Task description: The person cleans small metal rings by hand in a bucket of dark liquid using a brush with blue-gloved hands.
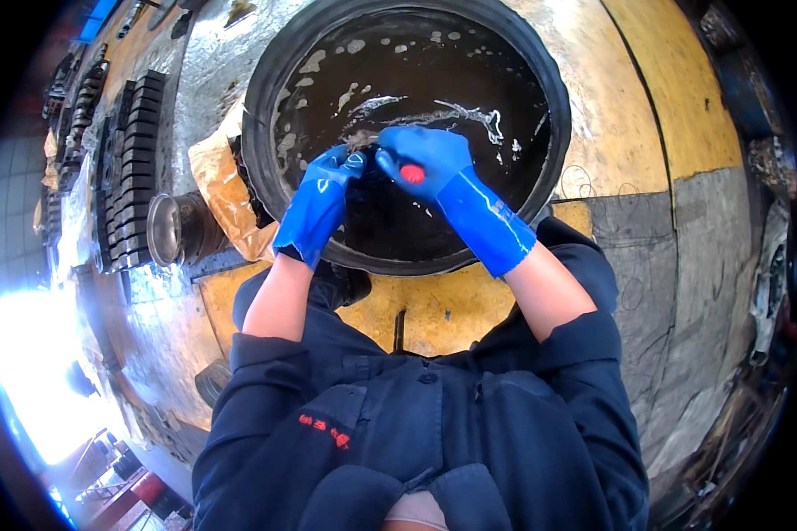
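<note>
Both my hands wear long blue rubber gloves and are close together over a large round black basin (261, 168) of dark, foamy liquid. My right hand (427, 159) is closed around a tool; only its red handle end (412, 174) shows below the fist, and its working end is hidden. My left hand (332, 173) is curled, its fingers gripping something small and dark that I cannot make out. Between the hands, at the fingertips, is a greyish, blurred patch (360, 139) that may be bristles or splashing liquid.
Left of the basin lie a torn brown paper bag (221, 181) and a round metal cylinder (179, 228). Beyond them run rows of black ribbed metal parts (137, 168). Thin wire loops (593, 186) rest on the worn yellow and grey floor at right. A dark ring-shaped part (212, 380) lies lower left.
</note>
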The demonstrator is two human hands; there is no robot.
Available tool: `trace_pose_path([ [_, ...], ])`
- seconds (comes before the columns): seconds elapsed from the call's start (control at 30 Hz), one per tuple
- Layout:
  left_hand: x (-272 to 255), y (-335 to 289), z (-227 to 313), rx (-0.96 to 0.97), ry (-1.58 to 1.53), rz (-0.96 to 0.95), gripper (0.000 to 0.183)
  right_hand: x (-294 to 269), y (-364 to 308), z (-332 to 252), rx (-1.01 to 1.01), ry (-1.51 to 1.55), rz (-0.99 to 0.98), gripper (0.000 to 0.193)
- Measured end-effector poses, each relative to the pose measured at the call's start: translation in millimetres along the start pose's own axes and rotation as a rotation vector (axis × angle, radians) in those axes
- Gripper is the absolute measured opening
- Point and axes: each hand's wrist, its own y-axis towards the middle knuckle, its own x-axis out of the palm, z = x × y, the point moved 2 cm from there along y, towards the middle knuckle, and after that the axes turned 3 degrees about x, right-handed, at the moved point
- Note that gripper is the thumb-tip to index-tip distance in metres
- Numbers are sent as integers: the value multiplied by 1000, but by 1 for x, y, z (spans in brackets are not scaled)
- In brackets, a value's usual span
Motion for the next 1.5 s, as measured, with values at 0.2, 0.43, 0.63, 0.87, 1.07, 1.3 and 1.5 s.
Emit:
trace_pose_path([
  [0.2, -3, 5, 0, 21, 82, 81, 49, -7, -3, 17, 791, 114, -284, 41],
  [0.43, -9, 10, -6, 19, 102, 92, 49, -22, 14, -1, 655, 282, -105, 38],
  [0.63, 4, 9, 3, 74, 114, 89, 47, -4, -6, 32, 880, 350, -199, 45],
  [0.87, -4, 7, -4, 77, 73, 135, 46, -19, -19, 23, 909, 478, -171, 49],
  [1.07, -1, 12, -2, 91, 100, 126, 44, -10, -5, 6, 714, 181, -259, 40],
  [1.3, 9, 7, 0, 118, 164, 141, 41, 16, -9, 7, 452, -303, -299, 29],
  [1.5, -2, 3, 12, 53, -4, 91, 48, -16, -7, 14, 685, -139, -247, 35],
])
